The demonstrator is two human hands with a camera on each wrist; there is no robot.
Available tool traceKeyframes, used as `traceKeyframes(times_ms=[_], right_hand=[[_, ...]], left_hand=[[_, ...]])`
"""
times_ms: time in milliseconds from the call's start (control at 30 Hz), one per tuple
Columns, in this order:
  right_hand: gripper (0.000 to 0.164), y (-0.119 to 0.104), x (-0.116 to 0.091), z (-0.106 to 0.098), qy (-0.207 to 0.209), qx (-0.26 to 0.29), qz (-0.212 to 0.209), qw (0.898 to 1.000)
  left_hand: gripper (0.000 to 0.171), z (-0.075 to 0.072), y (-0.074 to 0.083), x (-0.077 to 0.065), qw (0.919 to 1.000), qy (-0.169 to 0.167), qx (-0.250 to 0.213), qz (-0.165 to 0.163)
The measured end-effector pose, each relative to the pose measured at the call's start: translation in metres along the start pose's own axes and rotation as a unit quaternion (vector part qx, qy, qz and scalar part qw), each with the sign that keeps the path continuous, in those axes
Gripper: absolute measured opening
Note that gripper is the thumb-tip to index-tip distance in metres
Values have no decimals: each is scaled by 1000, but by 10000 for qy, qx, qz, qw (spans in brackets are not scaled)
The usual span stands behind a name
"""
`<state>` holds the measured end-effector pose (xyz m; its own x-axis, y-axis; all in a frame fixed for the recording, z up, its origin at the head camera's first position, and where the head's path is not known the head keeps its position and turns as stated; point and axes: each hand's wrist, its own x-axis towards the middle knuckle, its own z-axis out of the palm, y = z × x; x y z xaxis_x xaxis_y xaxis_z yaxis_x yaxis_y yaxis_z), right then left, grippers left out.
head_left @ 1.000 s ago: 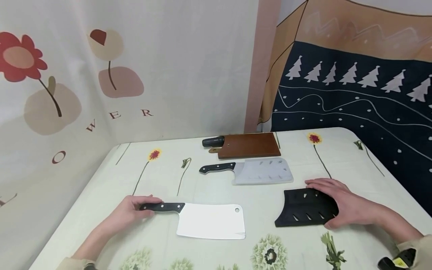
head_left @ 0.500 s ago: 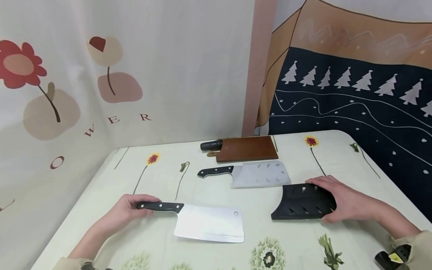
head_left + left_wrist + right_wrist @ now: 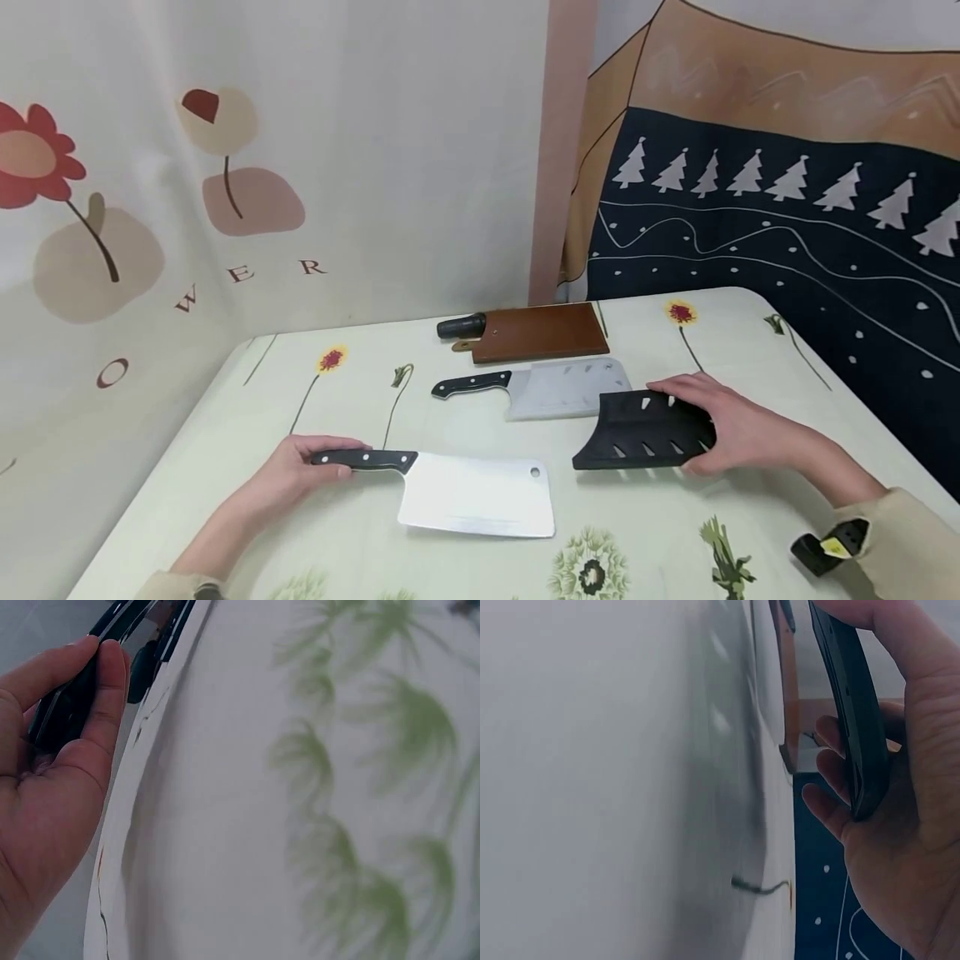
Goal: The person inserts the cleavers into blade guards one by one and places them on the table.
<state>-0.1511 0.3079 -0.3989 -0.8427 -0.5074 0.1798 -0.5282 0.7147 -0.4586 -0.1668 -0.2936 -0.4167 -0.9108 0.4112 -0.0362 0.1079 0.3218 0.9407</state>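
My left hand [image 3: 288,479] pinches the black riveted handle of a cleaver [image 3: 480,496] between thumb and fingers. Its broad shiny blade, with a hole near the far top corner, points right, low over the table. In the left wrist view the dark handle [image 3: 71,705] lies between thumb and fingertips. My right hand [image 3: 738,425] grips a black slotted blade sheath [image 3: 637,442] by its right end, thumb below and fingers above. The sheath's curved open end faces left, a short way right of the cleaver. The right wrist view shows the sheath [image 3: 859,727] edge-on, held clear of the tablecloth.
Behind lies a second cleaver [image 3: 472,383] in a translucent white sheath [image 3: 562,390], partly overlapped by the black sheath. Farther back is a brown board-like block [image 3: 543,333] with a black handle [image 3: 461,326] beside it. A curtain [image 3: 390,167] stands behind the table.
My right hand has lifted the black sheath and carried it left toward the cleaver. The cleaver's blade has tilted slightly in my left hand. The head view has shifted slightly.
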Motion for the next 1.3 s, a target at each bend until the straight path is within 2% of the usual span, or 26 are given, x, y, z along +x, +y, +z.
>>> traceKeyframes(times_ms=[67,167,233,333,567,767,967,1133,1300], right_hand=[[96,-2,3,2,-19,25,-39,10000],[97,-4,8,5,-66,59,-95,9999],[98,-6,12,6,-80,89,-117,9999],[98,-10,17,4,-92,140,-108,9998],[97,-16,30,-3,-140,210,-155,9996],[98,-17,39,-7,-63,210,-290,9993],[97,-15,45,-6,-3,202,-308,9993],[98,-16,49,-5,16,244,-322,9992],[98,-16,51,-5,35,304,-319,9990]], left_hand=[[36,2,1,2,9997,112,-237,-1],[35,6,3,6,9962,269,-829,31],[35,9,6,9,9906,322,-1329,73],[36,13,11,13,9828,430,-1796,95],[37,14,18,20,9741,739,-2136,-7],[36,10,21,28,9618,1006,-2547,3],[34,14,27,40,9551,1240,-2692,-22],[34,16,31,47,9494,1353,-2833,-88],[38,17,30,51,9429,1383,-3031,-17]])
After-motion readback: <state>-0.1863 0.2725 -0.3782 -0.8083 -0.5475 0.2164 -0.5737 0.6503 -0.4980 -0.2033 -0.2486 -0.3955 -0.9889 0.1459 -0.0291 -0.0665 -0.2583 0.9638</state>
